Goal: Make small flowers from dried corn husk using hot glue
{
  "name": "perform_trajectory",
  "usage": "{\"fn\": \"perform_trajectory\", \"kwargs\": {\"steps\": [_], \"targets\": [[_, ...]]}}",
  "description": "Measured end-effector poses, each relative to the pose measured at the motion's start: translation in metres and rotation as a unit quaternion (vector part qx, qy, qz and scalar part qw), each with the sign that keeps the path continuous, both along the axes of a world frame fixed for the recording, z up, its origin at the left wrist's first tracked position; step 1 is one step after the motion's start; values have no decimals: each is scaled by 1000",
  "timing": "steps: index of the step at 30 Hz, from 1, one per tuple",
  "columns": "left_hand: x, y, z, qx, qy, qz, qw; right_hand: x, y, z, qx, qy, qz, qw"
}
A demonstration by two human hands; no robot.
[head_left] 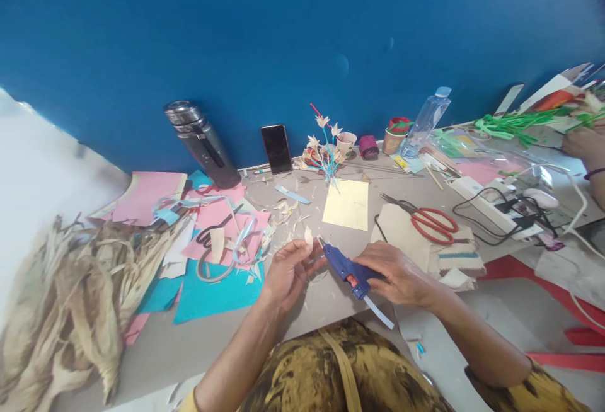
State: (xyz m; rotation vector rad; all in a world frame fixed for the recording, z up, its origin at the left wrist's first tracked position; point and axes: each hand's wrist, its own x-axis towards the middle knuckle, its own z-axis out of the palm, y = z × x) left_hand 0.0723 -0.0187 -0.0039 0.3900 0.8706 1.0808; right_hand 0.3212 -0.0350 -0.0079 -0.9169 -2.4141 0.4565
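Glue gun [347, 268], cup [391, 143] — red atop (bottle [429, 119] beside)

The left hand [288, 268] pinches a pale petal-shaped piece [309, 238] near the nozzle of the blue hot-glue gun [346, 268] gripped in the right hand [396, 271]

We look through a single camera worn on the person's head, facing forward and down across the worktop [154, 346]. Just below the middle of our view, the left hand [290, 270] and the right hand [399, 273] show at close range, with the patterned clothing [302, 371] beneath them along the bottom edge. Farther off, a blue wall [283, 40] fills the top. We take in a broad sweep, from dried husks [85, 298] at left to a co-worker's hand [583, 147] at far right.
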Motion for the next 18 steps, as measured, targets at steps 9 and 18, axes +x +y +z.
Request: {"fn": "perform_trajectory", "kwargs": {"steps": [9,18], "targets": [[0,-1,-1,-5,-1,3,1000,0,-1,1,-10,-14,1,1000],[0,1,0,-8,-13,18,1000,0,-1,0,-12,-17,-2,1000]]}}
